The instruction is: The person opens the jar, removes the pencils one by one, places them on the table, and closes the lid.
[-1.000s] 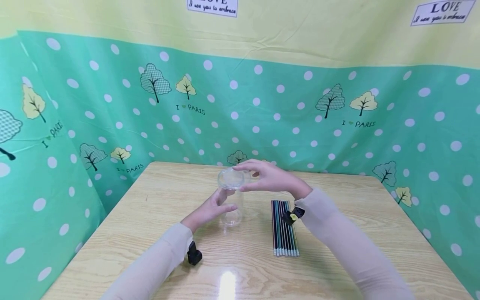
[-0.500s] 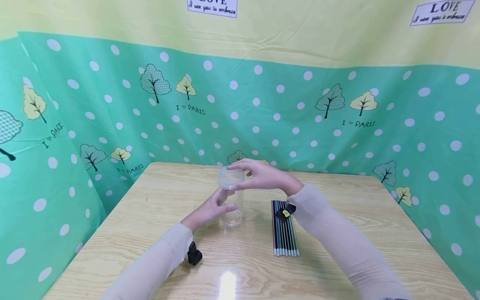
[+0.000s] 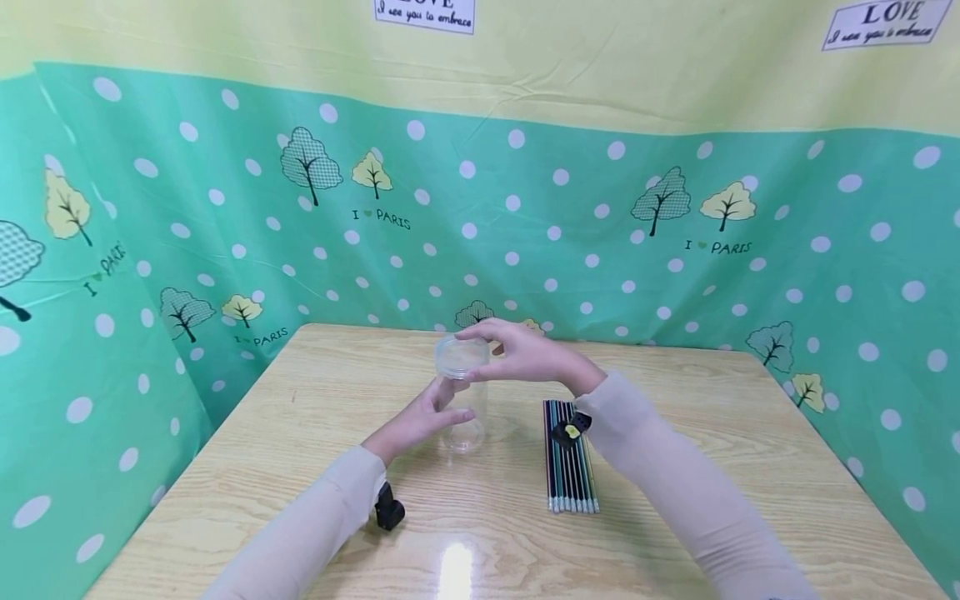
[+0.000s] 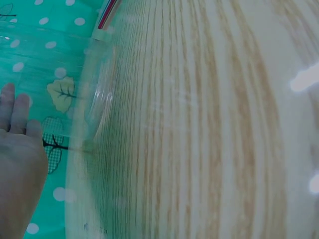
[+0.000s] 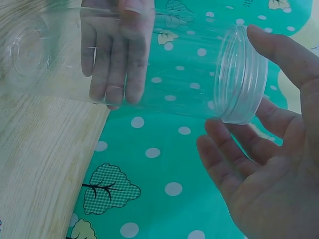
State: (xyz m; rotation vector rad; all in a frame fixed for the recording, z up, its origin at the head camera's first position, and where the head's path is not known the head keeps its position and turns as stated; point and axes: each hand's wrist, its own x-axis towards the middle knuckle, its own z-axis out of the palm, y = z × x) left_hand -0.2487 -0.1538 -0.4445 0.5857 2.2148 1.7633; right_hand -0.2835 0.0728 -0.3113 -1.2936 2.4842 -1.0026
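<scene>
A tall clear plastic jar (image 3: 467,408) stands upright on the table. My left hand (image 3: 427,417) grips it from the left, its fingers behind the wall and its thumb in front. Through the clear wall in the right wrist view, the fingers of the left hand (image 5: 117,59) show. A clear round lid (image 5: 246,74) sits at the jar's mouth. My right hand (image 3: 521,352) holds the lid by its edge, thumb on one side and fingers on the other. In the left wrist view, part of the left hand (image 4: 20,164) lies against the jar (image 4: 65,84).
A row of several dark pencils (image 3: 570,475) lies on the wooden table (image 3: 337,375) to the right of the jar, white eraser ends toward me. My right sleeve (image 3: 675,475) passes close beside it. A green dotted curtain (image 3: 525,233) hangs behind the table.
My right hand has shifted slightly left with the lid, which now lines up over the jar's mouth instead of sitting off to the right. The left hand and pencils have stayed put.
</scene>
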